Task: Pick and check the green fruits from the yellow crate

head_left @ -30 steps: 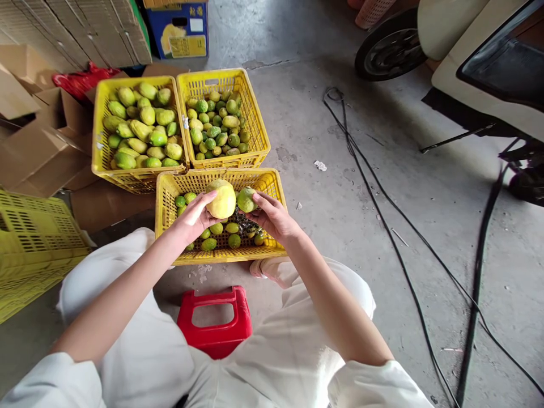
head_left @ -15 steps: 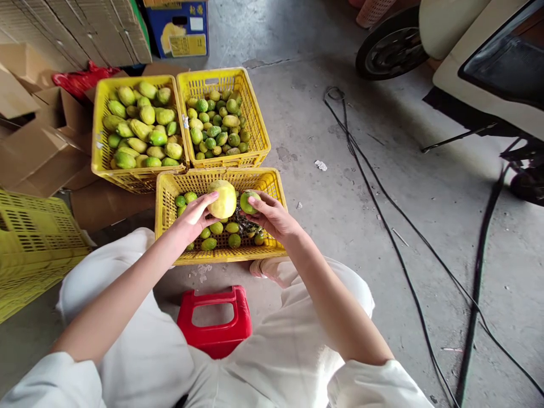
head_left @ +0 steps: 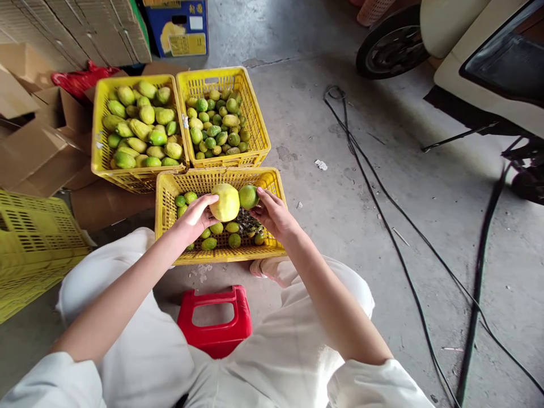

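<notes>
While you sit over the near crate [head_left: 170,187] with a fruit in each hand, you look to be at the sizing-up step: comparing two pieces before each goes to a crate. Your left hand [head_left: 193,218] has its grip closed around the large pale-yellow fruit [head_left: 225,202], fingers curled over its left side and thumb underneath, so the fruit sits out at the fingertips, not deep in the palm. Your right hand [head_left: 274,215] pinches the small green fruit [head_left: 248,196] between fingertips and thumb, holding it just beside the yellow one, nearly touching. Both hang above the near crate, which has small green fruit lying at its bottom. Beyond it, the far left crate [head_left: 98,124] carries big yellowish fruit and the far right crate [head_left: 257,122] smaller green ones. As a judgement, the next move calls for a forward reach with each hand, and a loosened grip low over the pile so nothing bruises.
</notes>
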The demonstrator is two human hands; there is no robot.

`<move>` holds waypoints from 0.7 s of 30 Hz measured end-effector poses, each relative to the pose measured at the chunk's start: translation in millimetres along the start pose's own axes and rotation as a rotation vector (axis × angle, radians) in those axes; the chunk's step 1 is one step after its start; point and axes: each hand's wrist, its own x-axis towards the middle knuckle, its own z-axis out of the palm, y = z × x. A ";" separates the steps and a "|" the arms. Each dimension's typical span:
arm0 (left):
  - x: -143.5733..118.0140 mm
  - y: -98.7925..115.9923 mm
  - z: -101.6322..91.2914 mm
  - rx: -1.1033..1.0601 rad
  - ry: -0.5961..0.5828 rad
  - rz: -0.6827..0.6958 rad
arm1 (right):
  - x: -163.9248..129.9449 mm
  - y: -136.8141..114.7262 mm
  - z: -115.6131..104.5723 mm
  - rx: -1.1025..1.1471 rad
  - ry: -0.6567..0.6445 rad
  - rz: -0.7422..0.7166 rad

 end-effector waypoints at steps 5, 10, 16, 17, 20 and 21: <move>-4.4 2.0 4.6 0.075 -0.027 -0.033 | -7.3 -5.1 4.8 -0.059 -0.064 0.014; 0.6 -0.4 0.4 0.054 -0.019 -0.018 | -9.1 -4.9 6.3 -0.087 -0.014 -0.022; 5.4 -1.4 0.9 0.022 0.034 -0.006 | -4.4 1.9 2.5 -0.064 -0.014 -0.004; 4.6 -1.5 1.5 0.020 0.036 -0.003 | -3.9 2.5 2.3 -0.061 -0.023 0.006; 0.9 -2.3 2.4 0.030 0.010 0.008 | -3.3 2.5 2.8 -0.040 -0.033 0.014; -0.4 -2.7 2.4 0.037 -0.007 0.012 | -3.4 2.2 3.1 -0.036 -0.039 0.012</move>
